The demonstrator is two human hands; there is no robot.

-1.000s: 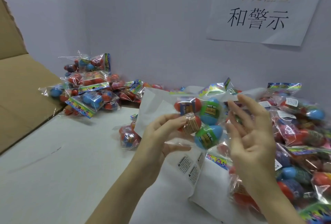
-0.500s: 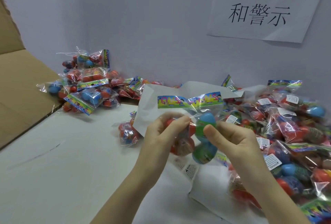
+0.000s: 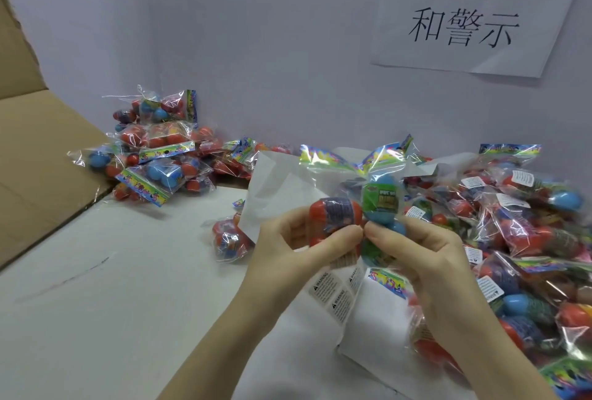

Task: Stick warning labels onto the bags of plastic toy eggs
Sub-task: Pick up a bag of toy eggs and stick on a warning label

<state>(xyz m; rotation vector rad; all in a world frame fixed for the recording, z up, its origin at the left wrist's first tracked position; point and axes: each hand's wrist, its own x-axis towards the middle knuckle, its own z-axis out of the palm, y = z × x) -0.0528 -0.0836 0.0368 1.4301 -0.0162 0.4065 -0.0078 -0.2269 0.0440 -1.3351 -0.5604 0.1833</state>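
Note:
A clear bag of red, blue and green toy eggs (image 3: 355, 204) is held up in front of me, its colourful header card on top. My left hand (image 3: 298, 249) grips its left side and my right hand (image 3: 423, 252) grips its right side, thumbs nearly touching at the bag's middle. Below the hands lies a white sheet of warning labels (image 3: 333, 294). Whether a label is on the held bag's hidden side I cannot tell.
A pile of egg bags (image 3: 525, 239) with white labels fills the right. Another pile of egg bags (image 3: 153, 150) sits at the back left beside a cardboard box flap (image 3: 41, 156). One loose bag (image 3: 229, 239) lies left of my hands. A paper sign (image 3: 474, 12) hangs on the wall.
My right hand, open a second ago, has closed onto the bag. Both hands turned the bag so its header came up on top.

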